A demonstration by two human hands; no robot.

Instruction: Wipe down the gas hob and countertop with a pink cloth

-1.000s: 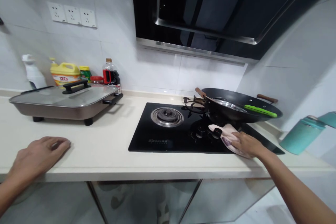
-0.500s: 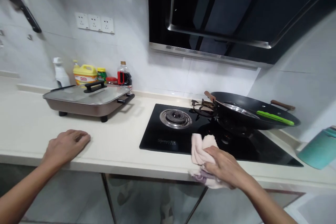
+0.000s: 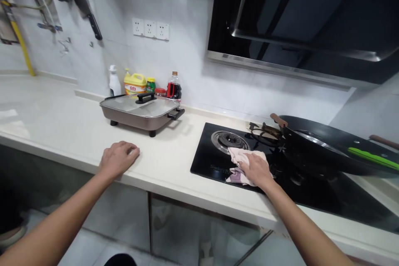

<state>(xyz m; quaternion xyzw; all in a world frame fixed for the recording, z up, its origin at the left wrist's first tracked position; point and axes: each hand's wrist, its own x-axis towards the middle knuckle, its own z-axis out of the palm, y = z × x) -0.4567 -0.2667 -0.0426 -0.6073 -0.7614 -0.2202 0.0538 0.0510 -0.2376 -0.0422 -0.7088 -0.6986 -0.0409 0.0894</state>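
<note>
My right hand [image 3: 256,169] presses a pale pink cloth [image 3: 238,156] with a purple patch onto the black glass gas stove [image 3: 202,149]. The cloth is bunched under the fingers, and its upper edge reaches the rim of the left burner [image 3: 230,140]. To the left, my left hand [image 3: 118,158] rests on the cream countertop [image 3: 168,166] near its front edge. Its fingers are loosely bent and hold nothing. Behind that hand stands a brown electric pan [image 3: 134,120] under a glass lid.
A large black wok [image 3: 324,149] covers the right burner, with a green-handled utensil [image 3: 374,158] in it. Against the wall stand a spray bottle [image 3: 114,83], a yellow detergent jug [image 3: 135,84] and a dark sauce bottle [image 3: 174,88]. The range hood [image 3: 289,64] overhangs the stove.
My right hand has moved the cloth from the stove's front edge inward, up to the left burner. The view has swung left. My left hand still rests on the counter.
</note>
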